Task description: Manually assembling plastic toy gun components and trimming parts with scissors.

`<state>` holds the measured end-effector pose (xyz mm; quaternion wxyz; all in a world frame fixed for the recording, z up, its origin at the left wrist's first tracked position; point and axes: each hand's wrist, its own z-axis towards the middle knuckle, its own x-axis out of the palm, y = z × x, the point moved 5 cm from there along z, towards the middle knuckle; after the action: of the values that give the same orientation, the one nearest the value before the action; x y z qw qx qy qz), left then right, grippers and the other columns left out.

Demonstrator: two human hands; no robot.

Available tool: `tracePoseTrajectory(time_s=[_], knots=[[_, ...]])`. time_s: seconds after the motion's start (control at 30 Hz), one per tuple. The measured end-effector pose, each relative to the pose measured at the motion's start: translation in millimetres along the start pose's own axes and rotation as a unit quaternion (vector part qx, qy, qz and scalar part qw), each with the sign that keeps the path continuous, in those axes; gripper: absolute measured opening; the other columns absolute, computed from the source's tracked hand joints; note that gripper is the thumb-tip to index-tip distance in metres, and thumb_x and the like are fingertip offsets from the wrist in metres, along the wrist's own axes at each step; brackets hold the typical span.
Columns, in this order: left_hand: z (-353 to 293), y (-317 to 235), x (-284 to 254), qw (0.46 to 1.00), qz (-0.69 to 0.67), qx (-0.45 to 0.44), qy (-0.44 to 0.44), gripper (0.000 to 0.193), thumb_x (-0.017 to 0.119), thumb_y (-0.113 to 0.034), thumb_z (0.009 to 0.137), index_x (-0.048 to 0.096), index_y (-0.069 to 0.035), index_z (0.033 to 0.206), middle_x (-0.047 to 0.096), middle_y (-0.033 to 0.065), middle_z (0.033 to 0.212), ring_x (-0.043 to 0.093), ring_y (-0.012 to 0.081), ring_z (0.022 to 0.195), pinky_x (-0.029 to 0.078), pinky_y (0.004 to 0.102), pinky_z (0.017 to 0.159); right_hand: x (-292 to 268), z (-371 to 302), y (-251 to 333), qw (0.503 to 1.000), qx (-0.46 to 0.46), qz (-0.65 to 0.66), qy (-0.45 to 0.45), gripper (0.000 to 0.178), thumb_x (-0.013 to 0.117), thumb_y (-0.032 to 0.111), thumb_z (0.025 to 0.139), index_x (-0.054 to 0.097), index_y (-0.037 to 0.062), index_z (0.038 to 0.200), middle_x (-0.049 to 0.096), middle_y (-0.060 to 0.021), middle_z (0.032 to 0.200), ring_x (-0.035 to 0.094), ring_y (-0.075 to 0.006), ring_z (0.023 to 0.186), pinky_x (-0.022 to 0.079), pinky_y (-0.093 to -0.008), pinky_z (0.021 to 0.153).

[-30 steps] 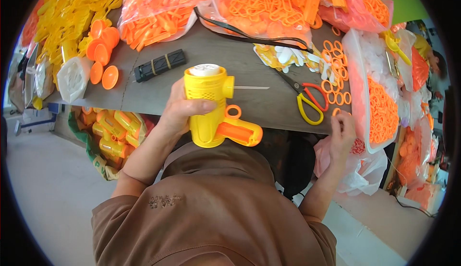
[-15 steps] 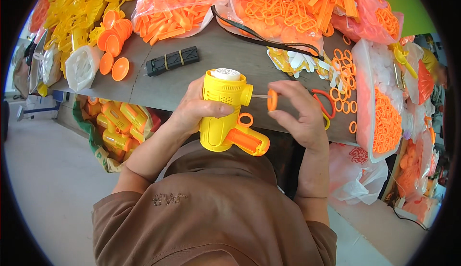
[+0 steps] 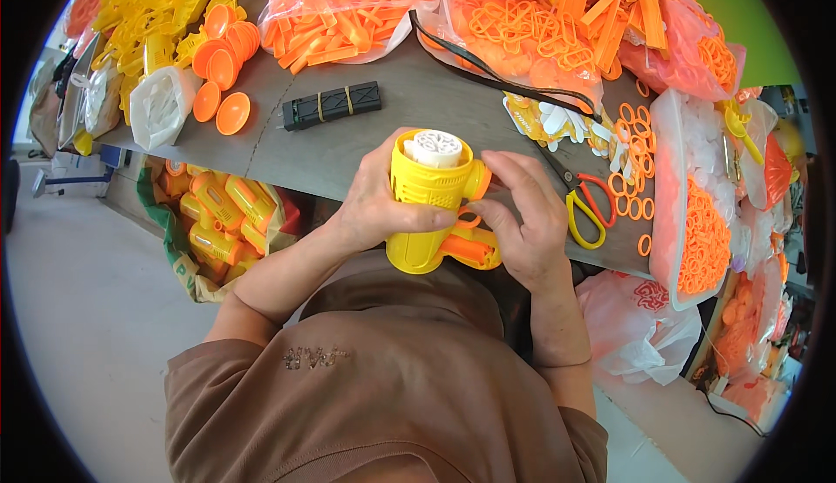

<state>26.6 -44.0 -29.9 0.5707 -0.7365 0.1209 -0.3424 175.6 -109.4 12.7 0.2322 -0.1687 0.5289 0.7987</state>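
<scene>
My left hand (image 3: 380,200) is wrapped round a yellow barrel-shaped toy body (image 3: 418,248), its thumb across the front. A white slotted part (image 3: 435,147) sits in the barrel's round top. From the lower right side juts a handle with an orange inside (image 3: 471,246); a small orange loop above it is partly covered. My right hand (image 3: 528,217) has its fingers and thumb closed at the yellow side spout (image 3: 475,180). Between them an orange ring (image 3: 488,183) shows only in part, up against the spout's mouth.
Scissors with red and yellow handles (image 3: 586,222) and loose orange rings (image 3: 631,209) lie right. A banded black block (image 3: 333,106) and orange cups (image 3: 232,114) are left. Bags of orange parts (image 3: 357,21) line the back. A tub (image 3: 666,248) stands right; a bag of finished-looking toys (image 3: 183,256) sits below left.
My right hand has brought the orange ring leftward to the side spout; the thin stem between them is out of sight. The toy has shifted slightly right and turned upright.
</scene>
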Motion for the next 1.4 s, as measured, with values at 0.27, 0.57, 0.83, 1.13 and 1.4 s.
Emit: tracePoseTrajectory(time_s=[0.27, 0.57, 0.83, 1.13, 1.4], knots=[[-16, -1, -1, 0.996, 0.089, 0.004, 0.009, 0.077, 0.083, -0.022, 0.053, 0.047, 0.001, 0.117, 0.058, 0.0073, 0.105, 0.056, 0.0145, 0.097, 0.043, 0.0299, 0.089, 5, -14, 8, 0.998, -0.051, -0.047, 0.004, 0.043, 0.070, -0.004, 0.071, 0.055, -0.0036, 0.111, 0.059, -0.0170, 0.105, 0.062, -0.0263, 0.090, 0.051, -0.0322, 0.077], [-48, -13, 11, 0.976, 0.163, 0.116, 0.090, 0.080, 0.086, -0.020, 0.052, 0.045, 0.003, 0.117, 0.057, 0.0086, 0.105, 0.056, 0.0139, 0.093, 0.045, 0.0297, 0.084, 12, -29, 34, 0.975, -0.152, -0.007, 0.159, 0.029, 0.069, 0.005, 0.075, 0.044, 0.0002, 0.089, 0.051, -0.0159, 0.085, 0.052, -0.0320, 0.071, 0.046, -0.0390, 0.063], [-31, -28, 0, 0.976, 0.166, 0.068, 0.122, 0.071, 0.085, -0.014, 0.054, 0.047, -0.001, 0.113, 0.060, 0.0063, 0.098, 0.059, 0.0132, 0.087, 0.050, 0.0292, 0.077, 18, -16, 33, 0.974, -0.099, -0.005, 0.206, 0.024, 0.064, 0.007, 0.079, 0.043, 0.0006, 0.087, 0.051, -0.0175, 0.087, 0.052, -0.0338, 0.076, 0.045, -0.0412, 0.067], [-5, -9, -13, 0.999, -0.035, -0.030, 0.025, 0.059, 0.076, -0.013, 0.060, 0.049, 0.000, 0.110, 0.061, 0.0092, 0.101, 0.060, 0.0148, 0.090, 0.049, 0.0324, 0.083, -149, 57, -140, 0.952, 0.210, -0.172, -0.141, 0.020, 0.058, 0.013, 0.086, 0.060, 0.0016, 0.102, 0.062, -0.0116, 0.094, 0.058, -0.0193, 0.087, 0.046, -0.0308, 0.077], [1, 3, 1, 0.999, -0.014, -0.038, 0.036, 0.061, 0.076, -0.012, 0.058, 0.050, 0.000, 0.112, 0.062, 0.0084, 0.099, 0.059, 0.0158, 0.090, 0.048, 0.0309, 0.082, -152, 89, -219, 0.867, 0.135, -0.478, -0.033, 0.033, 0.063, 0.012, 0.077, 0.062, 0.0092, 0.110, 0.056, -0.0206, 0.102, 0.055, -0.0385, 0.098, 0.044, -0.0428, 0.085]])
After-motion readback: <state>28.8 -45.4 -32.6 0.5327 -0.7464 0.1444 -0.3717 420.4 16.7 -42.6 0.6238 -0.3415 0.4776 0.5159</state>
